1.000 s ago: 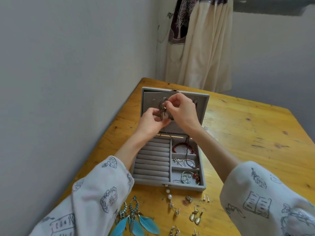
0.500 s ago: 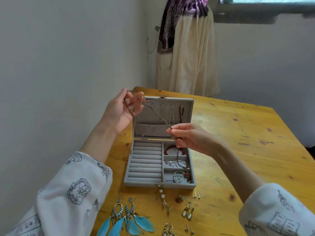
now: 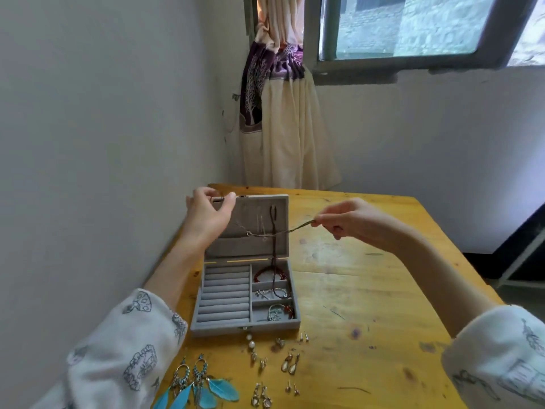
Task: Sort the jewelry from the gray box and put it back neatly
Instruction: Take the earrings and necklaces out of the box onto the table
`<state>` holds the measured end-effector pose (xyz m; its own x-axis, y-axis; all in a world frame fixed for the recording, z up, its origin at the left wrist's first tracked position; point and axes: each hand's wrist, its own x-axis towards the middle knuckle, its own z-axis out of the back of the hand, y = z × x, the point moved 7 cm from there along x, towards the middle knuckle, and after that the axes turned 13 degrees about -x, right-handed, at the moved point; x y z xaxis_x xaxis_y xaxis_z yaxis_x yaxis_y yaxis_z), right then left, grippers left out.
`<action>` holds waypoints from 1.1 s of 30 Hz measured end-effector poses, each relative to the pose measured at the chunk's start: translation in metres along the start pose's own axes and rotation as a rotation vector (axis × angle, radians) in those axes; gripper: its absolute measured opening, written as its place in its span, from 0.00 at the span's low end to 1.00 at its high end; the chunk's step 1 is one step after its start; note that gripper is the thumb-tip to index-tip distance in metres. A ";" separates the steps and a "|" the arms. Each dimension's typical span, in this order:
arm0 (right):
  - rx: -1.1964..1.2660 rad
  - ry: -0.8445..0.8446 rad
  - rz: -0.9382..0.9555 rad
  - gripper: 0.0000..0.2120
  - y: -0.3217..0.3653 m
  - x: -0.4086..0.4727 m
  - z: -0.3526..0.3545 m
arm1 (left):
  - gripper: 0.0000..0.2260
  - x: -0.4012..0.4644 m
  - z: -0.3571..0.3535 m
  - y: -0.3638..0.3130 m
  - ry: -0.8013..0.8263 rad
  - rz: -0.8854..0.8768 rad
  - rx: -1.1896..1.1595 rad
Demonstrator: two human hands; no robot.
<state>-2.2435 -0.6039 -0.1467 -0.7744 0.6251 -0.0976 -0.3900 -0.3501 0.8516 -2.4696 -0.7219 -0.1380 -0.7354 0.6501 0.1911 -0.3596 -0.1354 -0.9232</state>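
A person's left hand (image 3: 210,213), raised at the lid's upper left corner, curls its fingers (image 3: 228,199) round one end of a thin necklace (image 3: 267,232), while the right hand (image 3: 351,219) pinches the other end well out to the right, so the cord hangs stretched across the open lid of the gray jewelry box (image 3: 246,270). The box sits on the wooden table (image 3: 368,290), its ring rolls bare and its right-hand compartments holding a red beaded bracelet (image 3: 269,273) and silver pieces. Feather earrings (image 3: 196,385), a pearl drop earring (image 3: 251,346) and small stud earrings (image 3: 303,338) lie loose on the table in front of it. A dark cord (image 3: 274,231) hangs from a lid hook just behind the stretched necklace; the likely mishap is the two snagging, or a hard pull snapping the fine chain. A slipped pinch could drop it among the sorted pieces.
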 end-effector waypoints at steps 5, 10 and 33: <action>-0.035 -0.137 0.194 0.06 0.075 -0.013 0.023 | 0.25 -0.038 -0.067 -0.080 0.402 -0.140 -0.314; -0.027 -0.470 0.256 0.06 0.097 -0.036 0.083 | 0.19 -0.069 -0.095 -0.113 0.839 0.054 -0.659; 0.262 -0.208 -0.350 0.04 -0.172 -0.051 0.008 | 0.17 -0.010 -0.267 -0.003 0.475 0.655 -0.630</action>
<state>-2.1330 -0.5694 -0.2838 -0.4923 0.8096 -0.3196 -0.4504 0.0772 0.8895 -2.3076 -0.5283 -0.2262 -0.3266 0.8372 -0.4387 0.4983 -0.2419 -0.8326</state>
